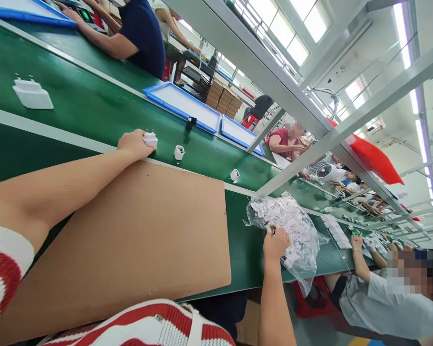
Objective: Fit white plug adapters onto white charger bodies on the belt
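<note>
My left hand [132, 145] is closed on a white two-pin plug charger [150, 140] above the green belt, its pins pointing up. Beyond it on the belt stands a white charger housing [179, 152] with a dark open end, and a similar white housing [235, 175] lies farther right. At the clear plastic bag [310, 262], my right hand [277, 244] has its fingers pinched around a small white part [270, 228], whose shape is partly hidden. Many small white plastic pieces [299, 221] fill the bag.
A brown cardboard sheet [159, 230] covers the bench before me. Another white plug charger [32, 93] sits on the belt at left. Blue-rimmed trays [187, 103] line the far side. A metal post [288, 166] rises beside the bag. Co-workers sit across and to the right.
</note>
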Demonstrator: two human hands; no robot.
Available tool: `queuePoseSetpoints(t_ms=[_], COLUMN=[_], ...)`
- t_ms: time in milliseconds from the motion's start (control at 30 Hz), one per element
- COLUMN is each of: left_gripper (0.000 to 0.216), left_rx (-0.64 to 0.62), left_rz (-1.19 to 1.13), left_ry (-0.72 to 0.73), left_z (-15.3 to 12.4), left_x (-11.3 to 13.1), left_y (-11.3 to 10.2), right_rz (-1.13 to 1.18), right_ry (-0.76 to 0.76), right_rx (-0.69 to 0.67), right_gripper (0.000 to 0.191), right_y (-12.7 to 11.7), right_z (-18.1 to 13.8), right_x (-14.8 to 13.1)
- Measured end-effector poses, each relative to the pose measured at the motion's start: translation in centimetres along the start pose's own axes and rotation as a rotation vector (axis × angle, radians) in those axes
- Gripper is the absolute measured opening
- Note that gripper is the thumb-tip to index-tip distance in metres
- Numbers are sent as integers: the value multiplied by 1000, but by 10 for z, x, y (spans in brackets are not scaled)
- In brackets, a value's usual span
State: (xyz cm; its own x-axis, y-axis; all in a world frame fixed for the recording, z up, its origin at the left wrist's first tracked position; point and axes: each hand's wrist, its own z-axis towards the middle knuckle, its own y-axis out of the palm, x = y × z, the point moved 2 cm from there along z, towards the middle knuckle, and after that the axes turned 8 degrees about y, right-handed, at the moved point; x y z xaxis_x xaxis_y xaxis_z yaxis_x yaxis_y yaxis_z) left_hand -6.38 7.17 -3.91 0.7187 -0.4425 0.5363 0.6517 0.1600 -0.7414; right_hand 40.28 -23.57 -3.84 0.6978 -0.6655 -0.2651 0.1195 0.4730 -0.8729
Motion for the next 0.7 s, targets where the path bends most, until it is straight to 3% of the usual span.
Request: queuePoseSetpoints(t_ms=[67, 133, 200, 300, 400, 467, 533, 600, 700], left_gripper=[92, 89, 88, 79, 62, 58, 54, 50, 45], left_rx=[216, 294, 158, -159, -213, -168, -205, -320, -536], left_rz=[63, 90, 86, 62, 15, -4, -45, -128, -275], left_ry=[-70, 25, 129, 31, -26, 86, 261, 444, 688], left_z=[-5, -10, -8, 2, 10, 6, -8, -33, -81], left_x=[11, 30, 46, 55, 58, 68, 86, 110, 143], left_y=[-1, 0, 8, 24, 37, 41, 44, 45, 48], right_rz=[245, 526, 727, 766, 666, 601, 564, 548, 595], right_ry=[-12, -37, -74, -172, -323, -414, -483, -496, -395], right_rx=[15, -67, -222, -434, -556, -616, -664, -668, -614], right_gripper=[21, 26, 30, 27, 30, 43, 46, 42, 36], right_y=[-1, 1, 4, 9, 12, 12, 9, 5, -1], right_z=[-10, -25, -43, -70, -89, -95, -95, -93, -89], right_x=[-4, -16, -36, -66, -78, -75, -70, -66, -69])
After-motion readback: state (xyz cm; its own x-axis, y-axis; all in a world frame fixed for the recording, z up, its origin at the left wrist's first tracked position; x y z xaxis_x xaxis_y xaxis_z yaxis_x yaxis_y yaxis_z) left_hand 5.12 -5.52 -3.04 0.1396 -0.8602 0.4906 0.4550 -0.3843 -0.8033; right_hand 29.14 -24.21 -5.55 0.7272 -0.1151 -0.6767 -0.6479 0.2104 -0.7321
